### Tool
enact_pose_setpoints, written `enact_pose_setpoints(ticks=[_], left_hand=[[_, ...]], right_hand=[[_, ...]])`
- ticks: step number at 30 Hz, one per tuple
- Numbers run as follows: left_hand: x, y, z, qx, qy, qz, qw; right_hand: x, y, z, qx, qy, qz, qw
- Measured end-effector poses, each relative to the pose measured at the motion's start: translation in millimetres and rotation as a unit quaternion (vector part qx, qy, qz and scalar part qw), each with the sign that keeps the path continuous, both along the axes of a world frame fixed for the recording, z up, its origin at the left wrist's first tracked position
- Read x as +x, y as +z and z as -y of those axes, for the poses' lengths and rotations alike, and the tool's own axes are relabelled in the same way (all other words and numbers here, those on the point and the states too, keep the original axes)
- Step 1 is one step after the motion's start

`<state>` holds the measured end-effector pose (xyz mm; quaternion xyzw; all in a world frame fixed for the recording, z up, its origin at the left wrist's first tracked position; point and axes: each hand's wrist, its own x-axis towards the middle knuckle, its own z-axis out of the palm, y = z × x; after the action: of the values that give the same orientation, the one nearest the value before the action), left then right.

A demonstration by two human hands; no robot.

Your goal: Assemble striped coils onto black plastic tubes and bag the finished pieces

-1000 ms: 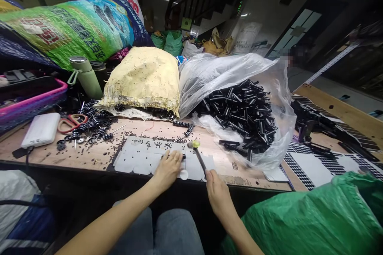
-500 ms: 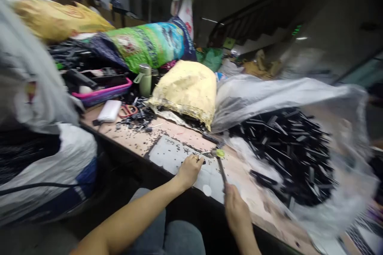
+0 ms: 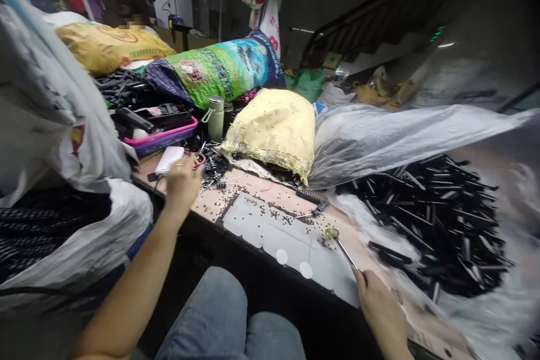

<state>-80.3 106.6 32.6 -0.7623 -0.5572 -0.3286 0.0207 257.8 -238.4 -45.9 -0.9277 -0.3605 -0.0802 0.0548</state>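
Note:
My left hand (image 3: pixel 184 180) is over the left part of the table, beside a white power-bank-like box (image 3: pixel 169 160) and red-handled scissors (image 3: pixel 198 160). Its fingers are smeared by motion, so whether they hold anything does not show. Just past it lies a heap of small black ribbed pieces (image 3: pixel 216 167). My right hand (image 3: pixel 378 299) is closed round the handle of a small hammer (image 3: pixel 346 252). The hammer's yellow-green, round head rests low over the right end of a grey-white plate (image 3: pixel 274 236), among scattered black bits.
A cream sack (image 3: pixel 274 129) stands behind the plate. To the right, an open clear plastic bag (image 3: pixel 371 140) spills black strips (image 3: pixel 439 225). A pink-rimmed basket (image 3: pixel 164 138) and a green flask (image 3: pixel 216 118) stand at the back left. A white bag (image 3: pixel 126 202) bulges beside the table's left end.
My left hand has left the plate, where it pinched a small black piece, and moved left toward the scissors. My right hand has shifted right and lower with the hammer. The view has turned slightly.

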Motion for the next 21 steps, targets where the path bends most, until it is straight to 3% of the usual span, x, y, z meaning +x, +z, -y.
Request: enact_pose_setpoints(ticks=[3, 5, 8, 16, 21], left_hand=[[105.7, -16.6, 5.2, -0.101, -0.194, -0.083, 0.972], [165.4, -26.1, 5.9, -0.134, -0.250, -0.119, 0.952], [227.9, -38.0, 0.1, -0.146, -0.283, -0.148, 0.937], [311.9, -48.2, -38.1, -0.191, -0.318, -0.218, 0.902], [338.2, -46.5, -50.9, -0.231, -0.334, -0.255, 0.878]], right_hand=[[-0.2, -5.1, 6.9, -0.035, 0.025, 0.040, 0.998], [0.5, -13.1, 12.6, -0.040, 0.024, 0.070, 0.996], [1.3, -26.3, 18.8, -0.025, 0.032, 0.102, 0.994], [-4.0, -39.8, 13.5, 0.045, 0.036, 0.119, 0.991], [-4.6, -40.3, 10.0, 0.057, 0.014, 0.112, 0.992]])
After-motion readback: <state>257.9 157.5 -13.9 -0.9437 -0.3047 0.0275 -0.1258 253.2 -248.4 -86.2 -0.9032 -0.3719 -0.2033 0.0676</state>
